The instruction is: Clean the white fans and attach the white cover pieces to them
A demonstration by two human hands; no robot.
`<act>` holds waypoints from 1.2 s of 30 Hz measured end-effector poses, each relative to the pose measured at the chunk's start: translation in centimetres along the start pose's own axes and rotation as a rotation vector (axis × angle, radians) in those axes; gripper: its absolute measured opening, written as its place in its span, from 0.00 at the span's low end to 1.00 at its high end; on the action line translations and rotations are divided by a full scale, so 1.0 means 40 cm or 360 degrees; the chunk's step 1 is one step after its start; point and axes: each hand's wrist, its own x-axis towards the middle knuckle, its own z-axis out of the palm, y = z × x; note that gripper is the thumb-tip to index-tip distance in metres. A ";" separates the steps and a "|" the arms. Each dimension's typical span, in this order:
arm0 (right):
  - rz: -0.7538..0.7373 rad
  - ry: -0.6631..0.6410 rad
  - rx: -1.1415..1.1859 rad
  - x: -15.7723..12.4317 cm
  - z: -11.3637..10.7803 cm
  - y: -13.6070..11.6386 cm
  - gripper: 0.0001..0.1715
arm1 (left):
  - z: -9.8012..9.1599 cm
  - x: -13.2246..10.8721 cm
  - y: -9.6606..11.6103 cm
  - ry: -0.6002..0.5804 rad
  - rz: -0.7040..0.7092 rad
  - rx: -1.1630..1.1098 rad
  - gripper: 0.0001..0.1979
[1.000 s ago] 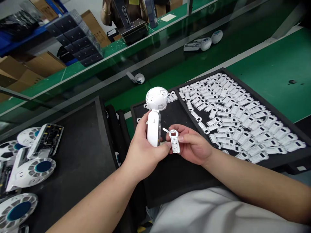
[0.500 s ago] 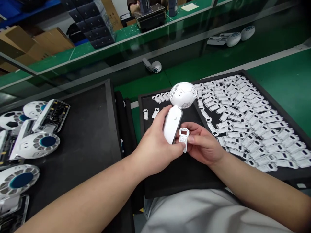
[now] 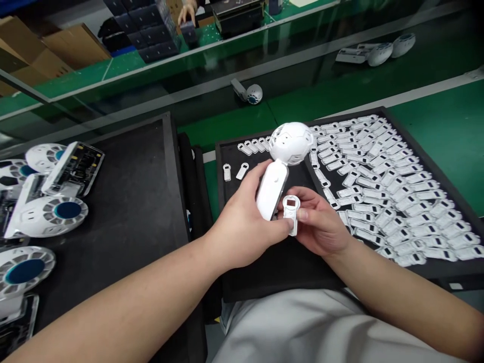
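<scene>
My left hand (image 3: 242, 229) is closed around the flat handle of a white handheld fan-like device (image 3: 290, 143), whose round vented head points up and away from me. My left thumb also presses on the lower end of a small white plastic cover (image 3: 292, 202) with a dark rectangular window. Pinching that cover from the right is my right hand (image 3: 323, 224), its other fingers curled behind, partly hidden. The cover is upright beside the handle; whether the two touch, I cannot tell. Below lies a black tray (image 3: 272, 267) with many similar covers (image 3: 385, 217).
On the left, another black tray (image 3: 139, 186) carries several white devices (image 3: 56, 217) with blue discs, some showing circuit boards. More devices (image 3: 253, 94) lie on the green bench behind. Dark boxes (image 3: 151, 35) are stacked beyond a barrier, where another person's hand (image 3: 188, 12) touches a box.
The view has shifted slightly; my hands keep the device and cover in nearly the same pose. Across the barrier, another person's hand now appears at a dark box near the stack.
</scene>
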 end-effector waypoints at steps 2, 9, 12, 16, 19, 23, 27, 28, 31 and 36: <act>-0.0087 0.0086 -0.0046 0.002 0.012 -0.006 0.16 | -0.001 0.002 0.003 -0.0026 -0.0022 -0.0132 0.40; -0.0275 0.0301 -0.0310 0.013 0.064 -0.012 0.15 | -0.001 0.004 0.010 0.0074 -0.0088 -0.0119 0.47; -0.0239 0.0326 -0.0353 0.015 0.070 -0.015 0.14 | 0.001 0.001 0.002 0.0121 -0.0074 -0.0025 0.48; -0.0295 0.0475 -0.0313 0.014 0.071 -0.023 0.16 | 0.002 -0.001 -0.011 0.0152 -0.0041 -0.0083 0.49; -0.0313 0.0482 -0.0322 0.013 0.073 -0.024 0.19 | 0.002 -0.002 -0.014 0.0123 0.0009 -0.0079 0.48; -0.0371 0.0492 -0.0462 0.014 0.080 -0.013 0.17 | 0.002 -0.005 -0.012 0.0083 0.0016 0.0093 0.48; -0.0585 0.0377 -0.0718 0.011 0.071 -0.016 0.17 | -0.001 -0.004 -0.007 0.0105 0.0014 0.0019 0.45; -0.0658 0.0304 -0.0868 0.006 0.060 -0.021 0.19 | -0.004 -0.002 -0.004 0.0102 0.0012 -0.0070 0.43; -0.0910 0.0083 -0.1807 -0.018 0.006 -0.029 0.25 | -0.018 0.008 0.012 0.0103 0.0016 -0.0525 0.33; -0.0621 -0.0206 -0.3359 -0.046 -0.110 0.004 0.10 | -0.051 0.027 0.035 0.0244 0.0010 -0.1124 0.24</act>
